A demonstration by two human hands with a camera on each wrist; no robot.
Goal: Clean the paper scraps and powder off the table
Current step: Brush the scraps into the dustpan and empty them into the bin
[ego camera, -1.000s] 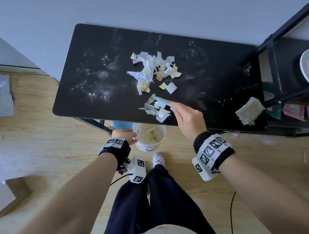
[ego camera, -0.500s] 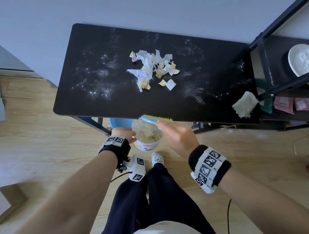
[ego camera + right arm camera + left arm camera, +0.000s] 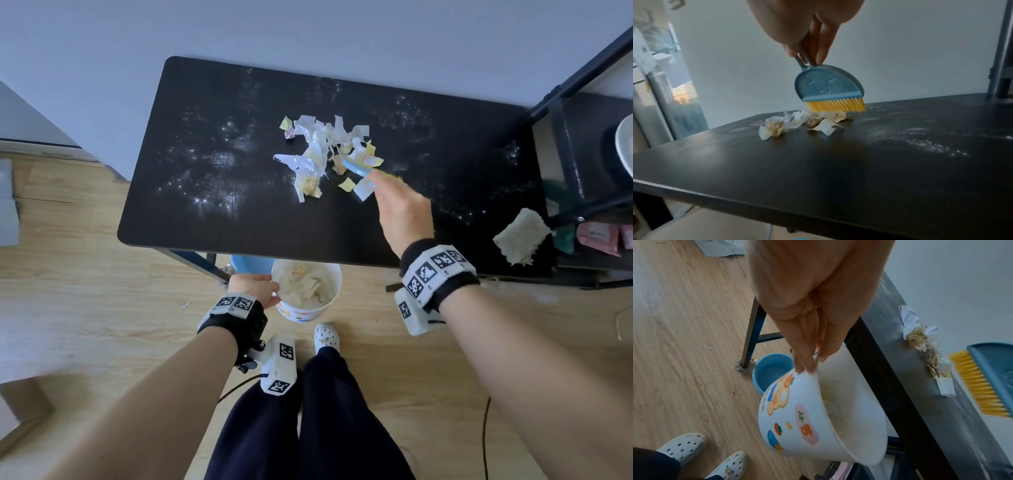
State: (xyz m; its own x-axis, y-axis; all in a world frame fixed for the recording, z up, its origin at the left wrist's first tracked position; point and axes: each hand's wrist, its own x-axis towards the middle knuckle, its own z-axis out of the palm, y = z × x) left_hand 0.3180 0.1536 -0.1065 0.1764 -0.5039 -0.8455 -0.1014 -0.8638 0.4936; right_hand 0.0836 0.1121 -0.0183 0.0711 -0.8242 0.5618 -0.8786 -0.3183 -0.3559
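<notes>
A pile of torn white and yellow paper scraps [image 3: 325,154] lies mid-table on the black table [image 3: 212,226], with white powder [image 3: 212,192] scattered around it. My right hand [image 3: 397,209] grips the handle of a small blue brush with yellow bristles [image 3: 830,91], held just above the right side of the scraps [image 3: 797,121]. My left hand [image 3: 253,287] pinches the rim of a white printed bucket [image 3: 797,415] below the table's front edge. The bucket [image 3: 308,291] holds scraps. The brush [image 3: 986,378] also shows in the left wrist view.
A pale cloth [image 3: 520,236] lies at the table's right front corner. A black shelf frame [image 3: 582,137] stands to the right with a white dish [image 3: 625,150]. A blue tub [image 3: 250,263] sits on the wood floor under the table. My feet [image 3: 327,335] stand near the bucket.
My right hand swept a small batch of scraps off the front edge into the bucket, then carried the brush back up to the main pile. My left hand kept the bucket under the edge.
</notes>
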